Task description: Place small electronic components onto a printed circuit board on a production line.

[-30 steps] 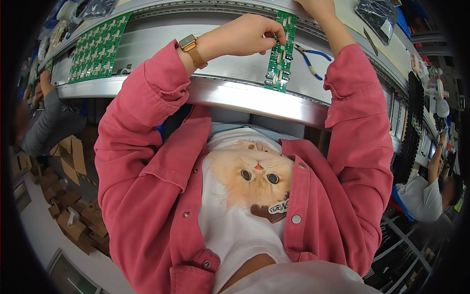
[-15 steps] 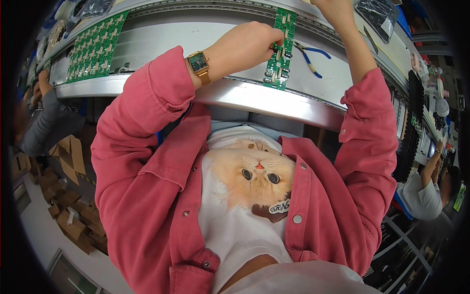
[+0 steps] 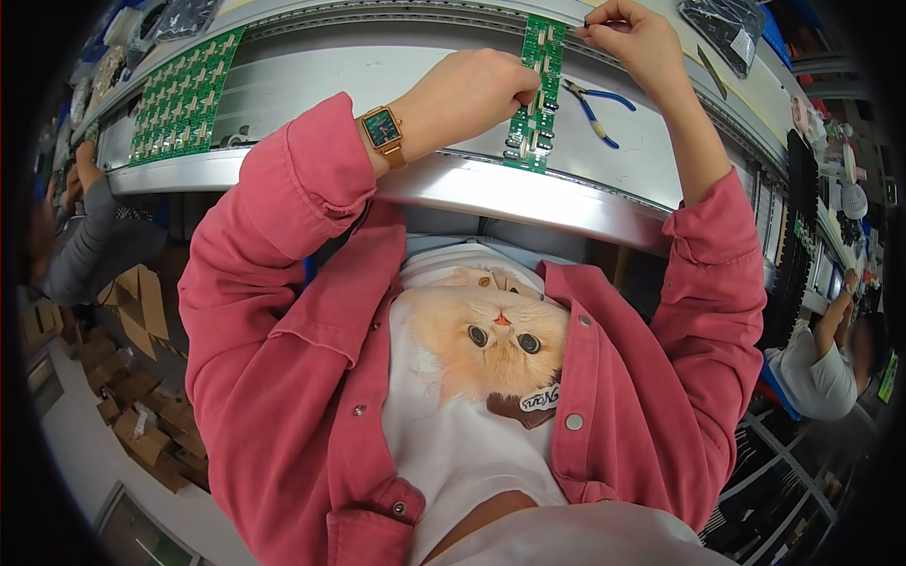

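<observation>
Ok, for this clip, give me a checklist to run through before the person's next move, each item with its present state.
1. Narrow green circuit board lying across the track: ok.
2. Left hand at the narrow green circuit board: ok, by its left edge. Whether it grips a part: cannot tell.
3. Right hand off that board: ok, to the right of its far end. What it pinches: cannot tell.
4. Blue-handled pliers off the board's face: ok, lying to its right. Whether their tip touches its edge: cannot tell.
5. Wide green panel away from both hands: ok, at far left.
</observation>
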